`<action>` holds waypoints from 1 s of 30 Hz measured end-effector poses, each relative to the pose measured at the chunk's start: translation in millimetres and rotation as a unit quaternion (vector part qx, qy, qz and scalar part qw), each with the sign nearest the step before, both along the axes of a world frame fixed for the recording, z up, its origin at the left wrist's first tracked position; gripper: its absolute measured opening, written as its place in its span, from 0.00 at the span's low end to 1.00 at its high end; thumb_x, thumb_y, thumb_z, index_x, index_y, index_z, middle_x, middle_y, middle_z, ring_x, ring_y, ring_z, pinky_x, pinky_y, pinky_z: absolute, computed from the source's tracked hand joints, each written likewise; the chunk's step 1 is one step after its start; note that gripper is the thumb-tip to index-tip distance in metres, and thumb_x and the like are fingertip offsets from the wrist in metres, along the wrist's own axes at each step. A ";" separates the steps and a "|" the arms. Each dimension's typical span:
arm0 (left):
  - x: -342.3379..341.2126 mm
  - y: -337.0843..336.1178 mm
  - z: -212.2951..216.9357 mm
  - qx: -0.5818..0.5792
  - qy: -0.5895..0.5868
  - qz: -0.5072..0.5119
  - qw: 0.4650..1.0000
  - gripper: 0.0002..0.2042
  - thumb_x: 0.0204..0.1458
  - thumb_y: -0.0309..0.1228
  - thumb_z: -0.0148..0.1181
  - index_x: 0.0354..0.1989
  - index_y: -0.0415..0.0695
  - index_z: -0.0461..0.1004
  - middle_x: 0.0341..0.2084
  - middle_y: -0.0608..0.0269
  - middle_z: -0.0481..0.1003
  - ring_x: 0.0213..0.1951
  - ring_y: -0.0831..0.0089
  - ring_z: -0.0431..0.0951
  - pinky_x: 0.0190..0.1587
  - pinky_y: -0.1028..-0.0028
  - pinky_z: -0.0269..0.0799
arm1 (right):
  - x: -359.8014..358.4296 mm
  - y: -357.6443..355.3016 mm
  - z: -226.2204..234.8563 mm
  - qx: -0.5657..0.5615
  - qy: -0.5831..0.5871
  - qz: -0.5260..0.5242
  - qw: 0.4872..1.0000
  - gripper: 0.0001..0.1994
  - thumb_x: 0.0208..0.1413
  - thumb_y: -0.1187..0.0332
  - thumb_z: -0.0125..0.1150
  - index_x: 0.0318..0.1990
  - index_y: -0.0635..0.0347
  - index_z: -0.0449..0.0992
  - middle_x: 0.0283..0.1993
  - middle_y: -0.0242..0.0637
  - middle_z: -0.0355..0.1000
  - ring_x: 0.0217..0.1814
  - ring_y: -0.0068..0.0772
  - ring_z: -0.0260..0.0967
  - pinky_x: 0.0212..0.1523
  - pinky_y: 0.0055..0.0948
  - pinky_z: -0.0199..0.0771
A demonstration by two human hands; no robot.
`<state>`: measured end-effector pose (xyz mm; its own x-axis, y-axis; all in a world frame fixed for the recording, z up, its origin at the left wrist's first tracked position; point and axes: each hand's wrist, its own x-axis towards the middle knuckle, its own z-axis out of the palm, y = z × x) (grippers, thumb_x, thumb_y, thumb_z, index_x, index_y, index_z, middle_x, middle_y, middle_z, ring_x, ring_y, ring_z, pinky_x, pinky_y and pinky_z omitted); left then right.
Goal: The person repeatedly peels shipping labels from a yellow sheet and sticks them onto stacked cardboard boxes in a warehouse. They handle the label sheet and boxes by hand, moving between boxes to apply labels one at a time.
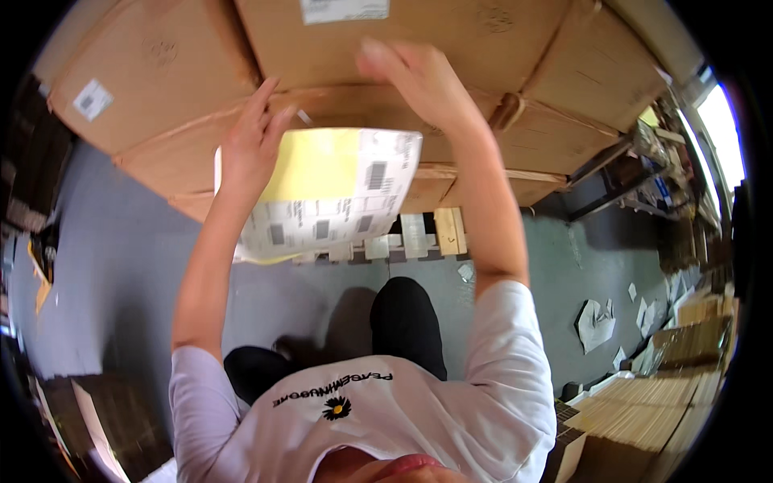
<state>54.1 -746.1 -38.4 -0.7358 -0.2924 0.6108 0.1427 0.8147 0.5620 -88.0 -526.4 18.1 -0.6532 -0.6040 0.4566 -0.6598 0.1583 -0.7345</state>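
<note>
My left hand holds a sheet of labels by its left side, fingers pointing up toward the boxes. White labels printed with barcodes run along the sheet's right and lower parts, and a yellow bare area shows where labels are gone. Near the left fingertips is a small white piece, too small to make out. My right hand is raised in front of an upper cardboard box. Motion smears its fingers, so I cannot tell whether they hold anything or touch the box.
Stacked cardboard boxes fill the far side, some bearing white labels. A wooden pallet shows below them. Scraps of white paper lie on the grey floor at right, near flat cardboard stacks. A metal rack stands beyond.
</note>
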 end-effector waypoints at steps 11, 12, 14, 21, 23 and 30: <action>-4.3 80.3 12.6 -0.349 0.079 -0.098 0.929 0.23 0.54 0.35 0.64 0.60 0.48 0.72 0.28 0.65 0.80 0.28 0.66 0.76 0.31 0.66 0.67 | 62.3 78.5 -40.9 0.041 -0.123 0.032 0.991 0.09 0.54 0.77 0.64 0.43 0.67 0.78 0.34 0.33 0.78 0.35 0.18 0.72 0.37 0.23 0.74; -6.9 95.1 11.4 -0.344 0.065 -0.114 0.930 0.22 0.55 0.34 0.64 0.59 0.48 0.72 0.29 0.64 0.80 0.29 0.66 0.76 0.31 0.65 0.67 | 61.6 85.7 -42.8 0.034 -0.114 0.028 0.993 0.09 0.54 0.77 0.64 0.42 0.67 0.78 0.34 0.35 0.79 0.33 0.22 0.73 0.36 0.24 0.74; -15.1 115.9 6.3 -0.209 0.021 -0.160 0.965 0.22 0.59 0.34 0.59 0.62 0.48 0.68 0.28 0.61 0.77 0.29 0.62 0.77 0.34 0.64 0.70 | 61.5 100.7 -46.4 0.021 -0.093 0.018 0.995 0.09 0.53 0.77 0.65 0.42 0.66 0.78 0.34 0.41 0.79 0.31 0.29 0.74 0.34 0.28 0.74; -31.0 155.2 19.6 0.150 -0.151 -0.280 0.936 0.20 0.66 0.32 0.52 0.64 0.43 0.63 0.24 0.65 0.69 0.29 0.75 0.69 0.35 0.75 0.67 | 57.6 133.3 -73.5 -0.049 0.337 -0.114 0.933 0.10 0.49 0.73 0.70 0.40 0.59 0.81 0.37 0.34 0.79 0.33 0.34 0.78 0.29 0.32 0.78; -37.1 168.1 23.4 0.226 -0.169 -0.303 0.910 0.20 0.66 0.31 0.52 0.65 0.43 0.63 0.24 0.74 0.65 0.30 0.86 0.65 0.33 0.81 0.64 | 53.2 139.8 -79.7 -0.076 0.395 -0.145 0.904 0.10 0.46 0.74 0.69 0.38 0.59 0.80 0.38 0.33 0.79 0.34 0.33 0.78 0.30 0.30 0.78; -97.2 180.4 1.7 0.023 -0.175 -0.204 0.963 0.19 0.64 0.31 0.53 0.62 0.45 0.65 0.25 0.67 0.72 0.29 0.78 0.71 0.34 0.76 0.67 | 54.9 186.0 -64.8 -0.062 0.428 -0.171 0.885 0.07 0.38 0.72 0.65 0.29 0.55 0.79 0.48 0.35 0.77 0.50 0.42 0.75 0.49 0.42 0.75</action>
